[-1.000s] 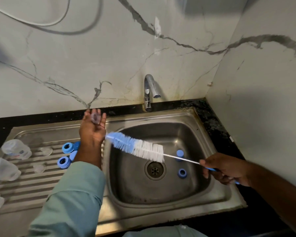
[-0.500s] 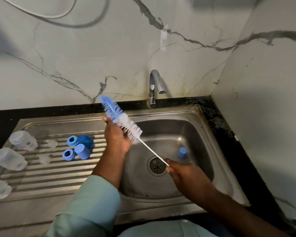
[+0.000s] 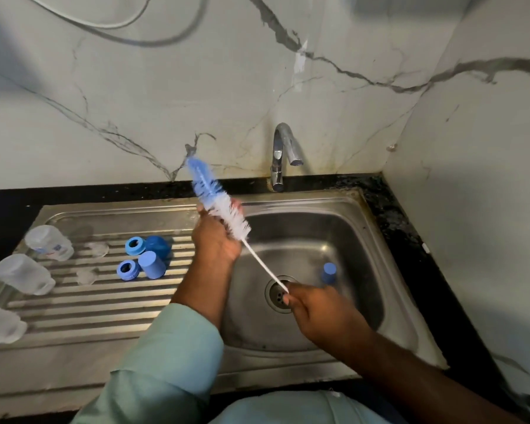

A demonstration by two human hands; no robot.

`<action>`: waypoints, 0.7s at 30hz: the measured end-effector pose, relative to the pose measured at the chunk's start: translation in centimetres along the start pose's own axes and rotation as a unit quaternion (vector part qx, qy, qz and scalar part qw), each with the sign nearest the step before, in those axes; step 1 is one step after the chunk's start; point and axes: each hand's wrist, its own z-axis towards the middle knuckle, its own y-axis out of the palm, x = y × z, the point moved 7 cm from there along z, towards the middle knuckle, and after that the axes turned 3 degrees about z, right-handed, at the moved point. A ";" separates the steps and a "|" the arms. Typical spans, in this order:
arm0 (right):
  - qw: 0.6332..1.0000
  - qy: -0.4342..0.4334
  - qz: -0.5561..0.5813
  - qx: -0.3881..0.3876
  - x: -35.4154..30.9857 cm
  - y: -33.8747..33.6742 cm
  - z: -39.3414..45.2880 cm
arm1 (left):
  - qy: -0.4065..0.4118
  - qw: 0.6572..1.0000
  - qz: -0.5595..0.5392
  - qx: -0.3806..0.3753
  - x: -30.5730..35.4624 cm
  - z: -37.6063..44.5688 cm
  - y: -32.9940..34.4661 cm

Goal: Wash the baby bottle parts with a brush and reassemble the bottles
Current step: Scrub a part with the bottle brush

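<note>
Left hand (image 3: 216, 240) raised, fingers curled, back toward camera. Right hand (image 3: 314, 307) lower, fist closed, thumb forward.

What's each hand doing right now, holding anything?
Left hand: curled around a small clear part that is mostly hidden, with the brush bristles against it.
Right hand: gripping the brush's white handle above the sink.
</note>
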 end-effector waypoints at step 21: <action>1.000 0.023 -0.016 0.008 1.3 0.1 -0.9 | -0.098 0.989 0.106 -0.030 -3.9 -1.8 0.4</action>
